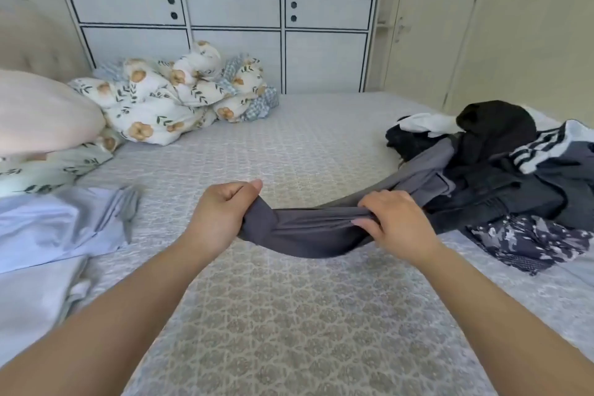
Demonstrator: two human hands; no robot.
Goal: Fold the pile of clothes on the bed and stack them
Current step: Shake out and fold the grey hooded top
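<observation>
A home bedroom: bed (289,145), floral duvet (167,100), wardrobe (231,10).

I see the clothes pile (501,170) on the bed's (289,315) right, folded garments (54,228) left (duvet (173,100) behind).

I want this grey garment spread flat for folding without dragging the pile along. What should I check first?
1. Left hand grips the grey garment: ok.
2. Right hand grips it too: ok.
3. Garment free of the clothes pile: not ok, its far end still lies in it.
4. Bare bed in front to spread on: ok.
5. Garment untwisted: not ok, bunched between the hands.
</observation>
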